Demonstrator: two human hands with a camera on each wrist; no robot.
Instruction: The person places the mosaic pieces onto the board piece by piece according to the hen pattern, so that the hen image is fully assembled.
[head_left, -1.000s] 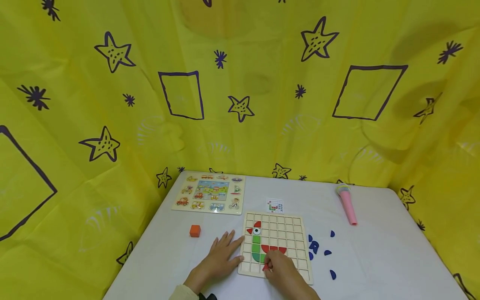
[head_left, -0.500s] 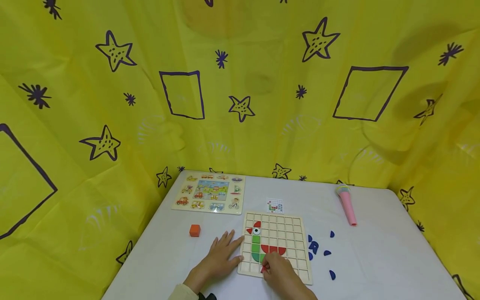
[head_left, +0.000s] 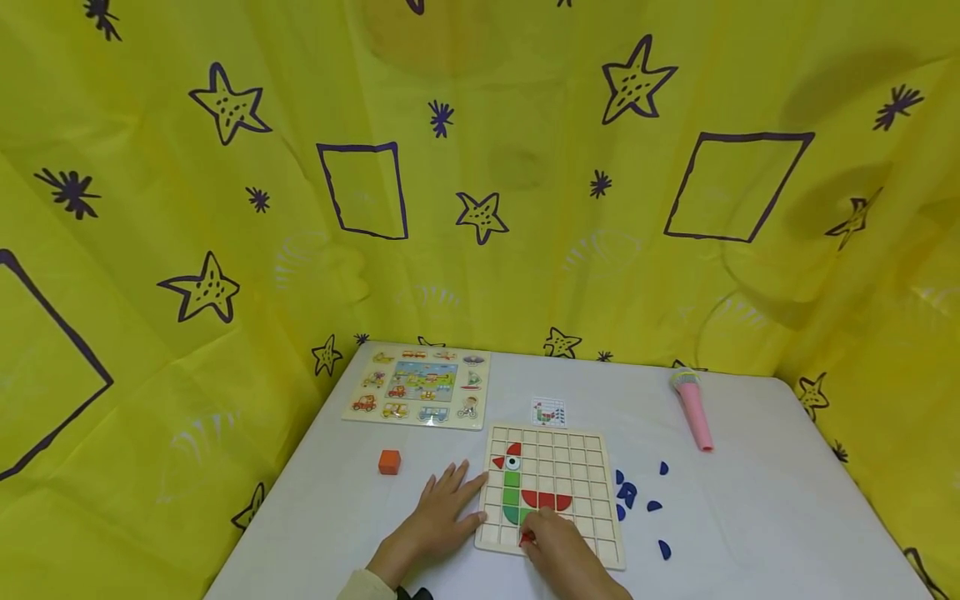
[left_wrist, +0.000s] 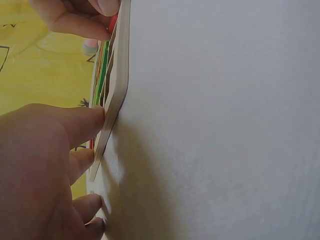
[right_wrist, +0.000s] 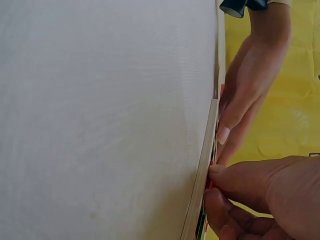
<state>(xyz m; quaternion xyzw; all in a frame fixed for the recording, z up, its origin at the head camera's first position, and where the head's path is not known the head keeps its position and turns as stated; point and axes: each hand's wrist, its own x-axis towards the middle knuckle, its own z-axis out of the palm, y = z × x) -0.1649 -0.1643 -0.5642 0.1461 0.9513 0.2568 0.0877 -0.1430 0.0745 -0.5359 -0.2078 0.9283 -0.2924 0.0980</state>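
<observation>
A wooden grid board lies on the white table, with red and green pieces set in its squares in the shape of a bird. My right hand is over the board's near edge and pinches a small red piece between thumb and finger, just below the green pieces. In the right wrist view the red piece shows between the fingertips. My left hand lies with fingers spread at the board's left edge; its thumb and a finger touch that edge in the left wrist view.
Several dark blue pieces lie right of the board. A small pattern card is behind it. An orange cube sits to the left, a vehicle picture puzzle at the back left, and a pink toy microphone at the back right.
My right hand has shifted slightly left and toward the near edge with the red piece, showing more of the red half-round shape. The left hand stays in place.
</observation>
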